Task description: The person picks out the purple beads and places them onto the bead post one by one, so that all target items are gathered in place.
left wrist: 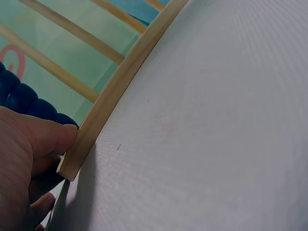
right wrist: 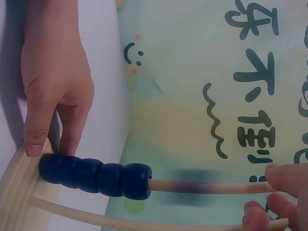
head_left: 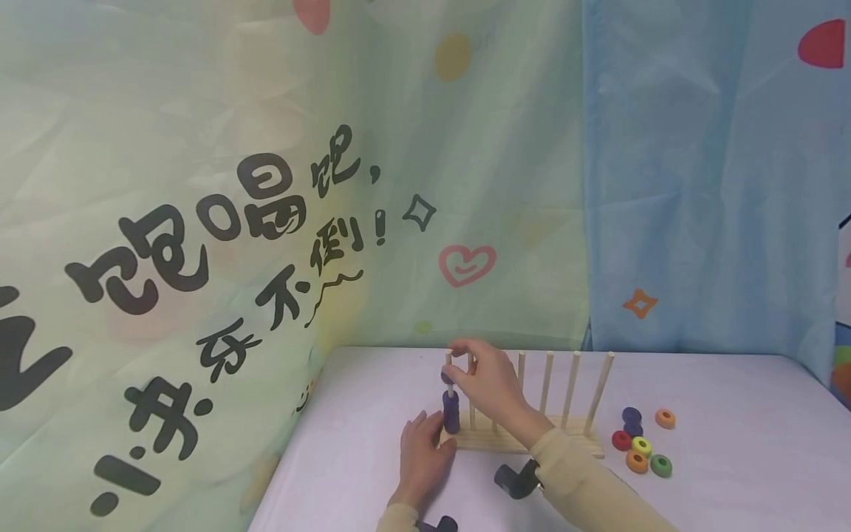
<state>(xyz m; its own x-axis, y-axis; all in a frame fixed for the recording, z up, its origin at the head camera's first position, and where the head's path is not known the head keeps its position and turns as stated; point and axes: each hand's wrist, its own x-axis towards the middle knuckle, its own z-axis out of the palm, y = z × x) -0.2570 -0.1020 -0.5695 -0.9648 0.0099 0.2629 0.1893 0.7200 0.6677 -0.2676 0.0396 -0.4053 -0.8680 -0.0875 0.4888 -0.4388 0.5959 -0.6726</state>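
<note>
A wooden peg rack (head_left: 525, 442) stands on the table with a row of upright rods. Several dark blue beads (right wrist: 96, 177) are stacked at the bottom of its leftmost rod. Above them, one more blue bead (right wrist: 192, 186) shows as a blur around the same rod, clear of the stack. My right hand (head_left: 488, 380) is at the rod's top, thumb and fingers loosely bent and apart from the blurred bead. With thumb and fingers on either side, my left hand (head_left: 423, 454) holds the left end of the rack's base beside the stack.
Loose beads lie right of the rack: two blue beads (head_left: 632, 417), a red bead (head_left: 616, 441), a yellow bead (head_left: 641, 441), a green bead (head_left: 661, 471) and two orange ones. Printed cloth walls (head_left: 465, 185) border the pale table (head_left: 731, 443) behind and at left.
</note>
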